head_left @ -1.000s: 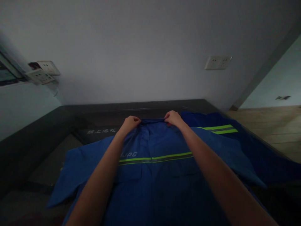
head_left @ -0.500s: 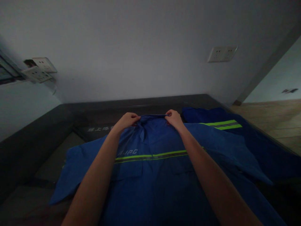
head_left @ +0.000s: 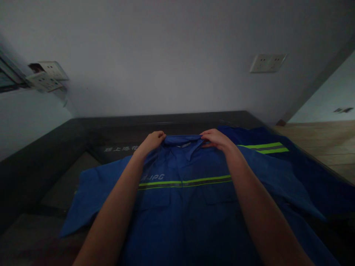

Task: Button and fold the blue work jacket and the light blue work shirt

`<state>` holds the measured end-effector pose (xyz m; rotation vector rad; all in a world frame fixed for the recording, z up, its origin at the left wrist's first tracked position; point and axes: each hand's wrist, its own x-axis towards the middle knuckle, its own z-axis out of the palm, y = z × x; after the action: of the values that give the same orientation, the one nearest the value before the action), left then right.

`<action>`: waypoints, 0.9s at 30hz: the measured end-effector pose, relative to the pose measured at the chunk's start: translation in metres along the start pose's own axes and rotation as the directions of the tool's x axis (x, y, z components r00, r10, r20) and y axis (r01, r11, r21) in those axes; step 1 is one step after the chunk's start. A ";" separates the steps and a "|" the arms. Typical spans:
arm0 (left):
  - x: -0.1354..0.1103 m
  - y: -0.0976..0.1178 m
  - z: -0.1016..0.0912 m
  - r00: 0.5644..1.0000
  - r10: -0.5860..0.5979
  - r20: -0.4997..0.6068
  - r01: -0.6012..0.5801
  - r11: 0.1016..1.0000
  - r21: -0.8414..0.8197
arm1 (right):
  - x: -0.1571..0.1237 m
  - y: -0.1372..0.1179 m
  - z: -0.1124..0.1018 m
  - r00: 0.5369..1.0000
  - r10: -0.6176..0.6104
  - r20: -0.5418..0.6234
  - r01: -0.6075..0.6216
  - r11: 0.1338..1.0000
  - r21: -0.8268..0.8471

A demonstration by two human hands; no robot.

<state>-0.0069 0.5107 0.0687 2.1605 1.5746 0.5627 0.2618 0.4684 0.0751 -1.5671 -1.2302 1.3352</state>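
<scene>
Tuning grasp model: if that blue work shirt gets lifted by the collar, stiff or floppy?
Likely floppy: the shirt lies flat and creased, and its collar bends where the left hand and right hand pinch it. Probably light: pinches alone raise the collar. The spread sleeve would likely dangle.

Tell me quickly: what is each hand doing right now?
The left hand: closed, pinching the collar at its left end.
The right hand: closed, gripping the collar at its right end.
</scene>
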 end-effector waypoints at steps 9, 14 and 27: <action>0.003 -0.010 0.008 1.000 -0.010 0.022 0.015 0.976 -0.215 | 0.007 0.010 -0.014 1.000 0.004 0.027 -0.008 0.992 0.125; 0.003 -0.010 0.011 0.999 -0.037 -0.036 0.027 0.971 -0.236 | 0.011 0.015 -0.015 0.998 0.043 -0.035 -0.042 0.998 0.041; 0.003 -0.022 0.015 0.989 -0.103 0.108 0.143 0.861 -0.488 | 0.019 0.027 -0.012 0.994 0.094 -0.052 -0.082 0.977 0.198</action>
<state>-0.0148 0.5187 0.0447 1.6623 1.3321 0.7373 0.2793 0.4799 0.0469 -1.5248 -0.9701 1.4089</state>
